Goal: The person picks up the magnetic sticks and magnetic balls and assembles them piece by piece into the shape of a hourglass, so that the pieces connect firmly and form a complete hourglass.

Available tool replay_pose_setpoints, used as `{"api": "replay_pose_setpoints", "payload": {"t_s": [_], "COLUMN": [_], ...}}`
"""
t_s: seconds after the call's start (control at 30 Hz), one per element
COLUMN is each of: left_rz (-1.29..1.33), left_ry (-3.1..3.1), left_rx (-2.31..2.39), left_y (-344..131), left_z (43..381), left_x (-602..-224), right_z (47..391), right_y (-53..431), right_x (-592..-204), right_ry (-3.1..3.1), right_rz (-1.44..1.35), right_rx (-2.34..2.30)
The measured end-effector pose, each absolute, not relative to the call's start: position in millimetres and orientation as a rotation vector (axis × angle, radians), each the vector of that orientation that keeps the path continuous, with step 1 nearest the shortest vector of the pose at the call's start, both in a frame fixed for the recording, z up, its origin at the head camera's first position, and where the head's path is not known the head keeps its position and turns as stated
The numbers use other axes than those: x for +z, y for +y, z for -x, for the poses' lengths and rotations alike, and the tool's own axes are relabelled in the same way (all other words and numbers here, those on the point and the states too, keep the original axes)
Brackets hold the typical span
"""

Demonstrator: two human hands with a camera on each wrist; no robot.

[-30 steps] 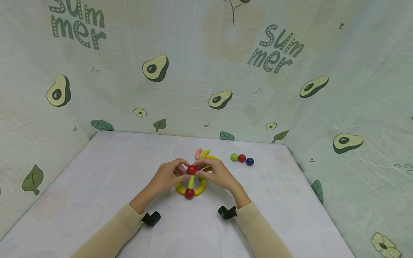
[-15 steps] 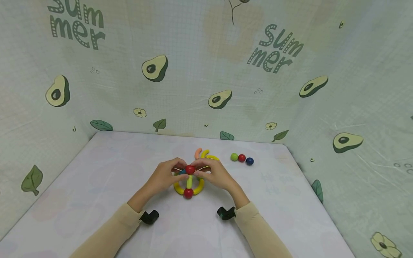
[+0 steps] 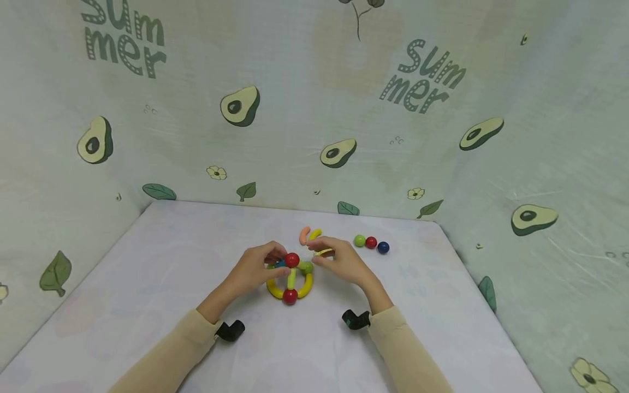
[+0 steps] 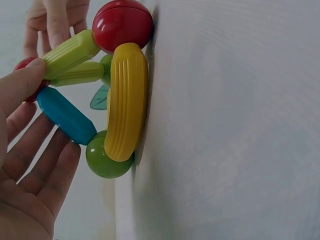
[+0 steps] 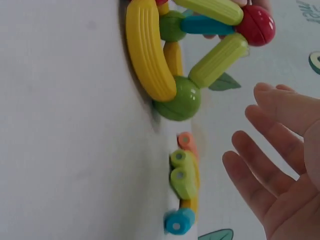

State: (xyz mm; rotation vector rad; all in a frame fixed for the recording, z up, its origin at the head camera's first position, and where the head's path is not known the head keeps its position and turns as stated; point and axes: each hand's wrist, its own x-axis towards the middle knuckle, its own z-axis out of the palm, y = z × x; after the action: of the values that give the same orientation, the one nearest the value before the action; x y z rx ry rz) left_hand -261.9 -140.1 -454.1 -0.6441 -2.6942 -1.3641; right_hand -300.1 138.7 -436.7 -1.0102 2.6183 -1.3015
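Note:
A ball-and-rod building toy stands on the table: curved yellow rods [image 4: 127, 102] form a ring joined by balls, including a red ball [image 3: 290, 296] in front and a green ball [image 5: 182, 99]. Lime rods [image 3: 291, 279] and a blue rod [image 4: 67, 116] slope up to a red top ball [image 3: 292, 260]. My left hand [image 3: 255, 267] pinches the toy at that top ball, its thumb across the ball and the lime rod's end, other fingers behind near the blue rod. My right hand [image 3: 340, 263] hovers just right of the toy, apart from it, fingers spread and holding nothing.
Behind the toy lie loose pieces: a pink curved rod [image 3: 304, 236], a yellow one [image 3: 315, 234], lime rods [image 5: 184, 180] and a blue rod [image 5: 180, 221]. Further right sit a lime ball [image 3: 360, 240], a red ball [image 3: 371, 242] and a navy ball [image 3: 383, 248]. Printed cloth encloses the table.
My right hand has let go of the top of the toy and drawn off to the right. The left hand keeps its hold there, and the toy stays about where it was.

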Motion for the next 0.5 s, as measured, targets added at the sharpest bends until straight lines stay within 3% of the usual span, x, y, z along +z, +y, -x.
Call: {"api": "replay_pose_setpoints", "payload": {"t_s": [0.5], "left_rz": [0.598], "left_ry": [-2.715], "left_rx": [-1.356], "left_y": [-138], "left_z": [260], "left_x": [-453], "right_z": [328], "right_y": [174], "right_x": [-444], "right_ry": [2.802], "right_rz": [0.913], "right_rx": [-0.891]}}
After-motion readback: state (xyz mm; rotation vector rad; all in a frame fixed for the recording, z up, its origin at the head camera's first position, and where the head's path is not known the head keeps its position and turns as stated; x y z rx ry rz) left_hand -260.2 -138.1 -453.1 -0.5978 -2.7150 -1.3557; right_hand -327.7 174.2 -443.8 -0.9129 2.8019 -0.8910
